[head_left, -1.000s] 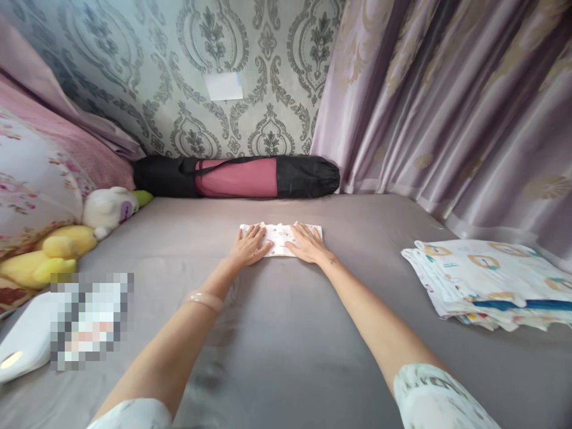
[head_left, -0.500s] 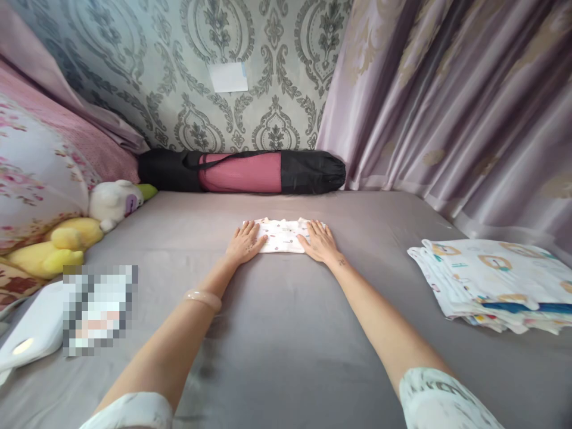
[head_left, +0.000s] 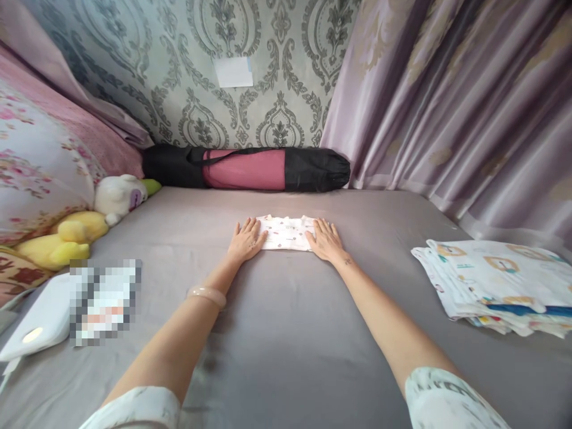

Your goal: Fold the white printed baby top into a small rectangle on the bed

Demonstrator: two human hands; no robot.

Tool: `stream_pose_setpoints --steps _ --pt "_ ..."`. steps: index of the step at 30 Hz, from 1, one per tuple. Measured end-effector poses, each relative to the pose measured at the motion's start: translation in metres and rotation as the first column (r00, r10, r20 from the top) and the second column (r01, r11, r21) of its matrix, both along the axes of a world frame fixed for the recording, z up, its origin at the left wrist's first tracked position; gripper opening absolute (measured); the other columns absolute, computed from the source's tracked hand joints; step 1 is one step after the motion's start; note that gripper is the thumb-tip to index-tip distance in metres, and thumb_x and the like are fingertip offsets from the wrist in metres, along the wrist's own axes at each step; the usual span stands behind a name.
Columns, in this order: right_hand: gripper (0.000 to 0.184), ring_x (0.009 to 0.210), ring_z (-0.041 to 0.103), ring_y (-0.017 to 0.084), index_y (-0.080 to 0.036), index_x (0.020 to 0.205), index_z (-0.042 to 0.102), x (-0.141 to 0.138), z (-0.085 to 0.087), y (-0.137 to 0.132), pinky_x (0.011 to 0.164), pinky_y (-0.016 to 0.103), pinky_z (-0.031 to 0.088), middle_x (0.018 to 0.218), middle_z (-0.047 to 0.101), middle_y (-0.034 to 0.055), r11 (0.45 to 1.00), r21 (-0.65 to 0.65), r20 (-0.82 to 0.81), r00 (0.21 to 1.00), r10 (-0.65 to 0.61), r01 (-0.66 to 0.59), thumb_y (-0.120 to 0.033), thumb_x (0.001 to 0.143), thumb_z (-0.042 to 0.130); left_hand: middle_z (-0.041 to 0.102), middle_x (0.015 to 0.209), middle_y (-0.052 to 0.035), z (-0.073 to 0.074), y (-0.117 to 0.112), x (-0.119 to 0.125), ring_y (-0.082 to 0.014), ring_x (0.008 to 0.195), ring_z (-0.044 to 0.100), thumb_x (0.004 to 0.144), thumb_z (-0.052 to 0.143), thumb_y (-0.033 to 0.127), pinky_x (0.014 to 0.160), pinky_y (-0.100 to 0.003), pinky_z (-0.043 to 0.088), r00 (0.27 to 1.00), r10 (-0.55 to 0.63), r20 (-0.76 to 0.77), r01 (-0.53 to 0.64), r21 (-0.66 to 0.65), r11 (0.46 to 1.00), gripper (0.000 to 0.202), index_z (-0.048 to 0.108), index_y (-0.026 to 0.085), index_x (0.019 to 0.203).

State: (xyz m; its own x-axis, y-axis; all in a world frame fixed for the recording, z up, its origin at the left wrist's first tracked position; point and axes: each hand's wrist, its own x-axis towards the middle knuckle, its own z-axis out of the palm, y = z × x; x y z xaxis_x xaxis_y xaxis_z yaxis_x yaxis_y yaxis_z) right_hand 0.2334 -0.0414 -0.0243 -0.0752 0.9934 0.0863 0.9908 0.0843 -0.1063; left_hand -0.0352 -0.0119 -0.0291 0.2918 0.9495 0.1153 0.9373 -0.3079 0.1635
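A small white folded cloth point(head_left: 288, 233) with a tiny scattered print lies flat on the grey sheet point(head_left: 277, 333), in the middle of the view. My left hand point(head_left: 247, 239) rests palm down at its left end, fingers spread and pointing away from me. At the opposite end my right hand point(head_left: 328, 239) lies flat too, its thumb on the cloth and its fingers apart. Both hands cover the ends of the cloth, so those edges are hidden. Its far edge looks slightly uneven.
On the right sits a stack of folded printed cloths point(head_left: 500, 280). A black and pink rolled bag point(head_left: 243, 170) lies along the wall. To the left are plush toys point(head_left: 118, 199), a white device point(head_left: 42, 316) with a cable, and a blurred-out object point(head_left: 107, 304).
My right hand has slid slightly outward to the right, baring more of the cloth. The left hand stays at its end. The whole view has shifted a little.
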Motion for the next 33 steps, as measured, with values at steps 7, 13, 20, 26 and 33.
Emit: stream_pose_setpoints --steps 7,13,20,26,33 --pt "0.068 0.145 0.018 0.027 -0.004 0.149 0.029 -0.002 0.013 0.0 0.118 0.049 0.008 0.156 0.025 0.0157 1.0 -0.016 0.008 1.0 0.008 -0.007 -0.049 0.098 0.017 0.03 0.156 -0.0113 0.002 -0.006 0.002 -0.0242 0.146 0.019 0.098 0.015 0.049 0.119 -0.05 0.01 1.0 0.01 0.008 -0.011 0.123 0.992 0.063 0.037 0.015 0.146" --pt "0.068 0.146 0.015 0.024 -0.006 0.151 0.025 -0.022 0.016 -0.002 0.119 0.041 0.01 0.158 0.021 0.0131 0.998 0.011 -0.009 0.998 0.069 -0.069 -0.049 0.099 0.015 0.034 0.154 -0.0118 0.006 -0.01 0.005 -0.0238 0.146 0.022 0.098 0.014 0.048 0.12 -0.046 0.007 0.997 -0.06 -0.047 0.065 0.108 0.992 0.064 0.036 0.012 0.146" --pt "0.068 0.146 0.016 0.023 -0.006 0.15 0.027 -0.024 0.007 -0.001 0.119 0.039 0.009 0.158 0.022 0.0125 0.997 -0.023 -0.005 0.998 0.07 -0.07 -0.049 0.099 0.015 0.03 0.155 -0.0142 0.004 -0.004 0.003 -0.0268 0.146 0.019 0.098 0.016 0.052 0.119 -0.048 0.011 0.997 -0.063 -0.048 0.064 0.022 0.998 0.068 0.034 0.009 0.147" --pt "0.064 0.146 0.015 0.024 -0.006 0.15 0.029 -0.035 0.018 -0.002 0.118 0.042 0.007 0.157 0.022 0.0135 0.998 0.01 -0.014 0.998 0.065 -0.065 -0.045 0.1 0.018 0.035 0.153 -0.0143 0.004 -0.01 0.005 -0.026 0.146 0.021 0.098 0.023 0.048 0.119 -0.049 0.009 0.988 -0.152 0.026 0.138 0.287 0.948 0.062 0.038 0.011 0.145" --pt "0.062 0.145 0.017 0.026 -0.009 0.15 0.03 -0.065 0.011 0.0 0.117 0.043 0.012 0.157 0.024 0.0134 0.994 0.023 -0.085 0.99 0.109 -0.107 -0.044 0.1 0.021 0.039 0.15 -0.0181 -0.002 -0.003 0.003 -0.0293 0.141 0.032 0.098 0.027 0.049 0.117 -0.048 0.02 0.966 -0.258 0.001 0.255 0.147 0.956 0.062 0.045 0.007 0.14"
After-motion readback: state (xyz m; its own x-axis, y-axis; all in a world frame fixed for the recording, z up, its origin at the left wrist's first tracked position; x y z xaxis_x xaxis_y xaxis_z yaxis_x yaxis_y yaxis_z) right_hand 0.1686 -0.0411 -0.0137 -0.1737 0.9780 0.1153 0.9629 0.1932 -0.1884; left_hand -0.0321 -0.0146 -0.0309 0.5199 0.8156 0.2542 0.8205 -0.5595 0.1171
